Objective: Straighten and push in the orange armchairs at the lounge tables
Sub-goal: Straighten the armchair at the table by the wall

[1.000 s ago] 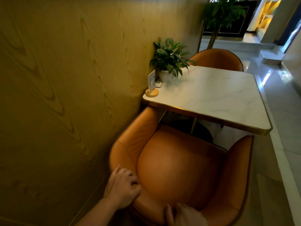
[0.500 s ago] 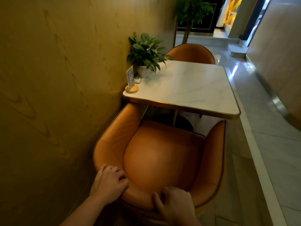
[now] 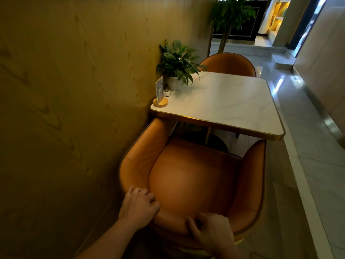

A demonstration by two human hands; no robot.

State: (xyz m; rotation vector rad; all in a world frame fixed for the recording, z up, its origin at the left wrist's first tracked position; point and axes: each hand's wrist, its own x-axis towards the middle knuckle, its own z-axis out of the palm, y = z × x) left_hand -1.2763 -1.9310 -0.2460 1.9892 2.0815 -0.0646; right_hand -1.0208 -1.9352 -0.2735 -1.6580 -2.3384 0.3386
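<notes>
An orange armchair [image 3: 194, 176] stands right in front of me, its open side facing a white marble lounge table [image 3: 222, 101] with a gold edge. The chair's left arm reaches just under the table's near edge. My left hand [image 3: 139, 205] grips the top of the chair's curved back on the left, fingers curled over the rim. My right hand [image 3: 211, 233] grips the same rim further right, at the bottom of the view. A second orange armchair [image 3: 228, 64] sits at the table's far side, its back showing above the tabletop.
A wood-grain wall [image 3: 65, 109] runs close along the left of chair and table. On the table stand a potted plant [image 3: 177, 66], a small sign on a round wooden base [image 3: 160, 94] and a white call button [image 3: 166, 93]. Tiled floor [image 3: 308, 146] lies to the right; a tall plant [image 3: 230, 14] stands beyond.
Both hands stay on the chair's back rim. The view has shifted, and the chair sits squarer to the table than a second ago.
</notes>
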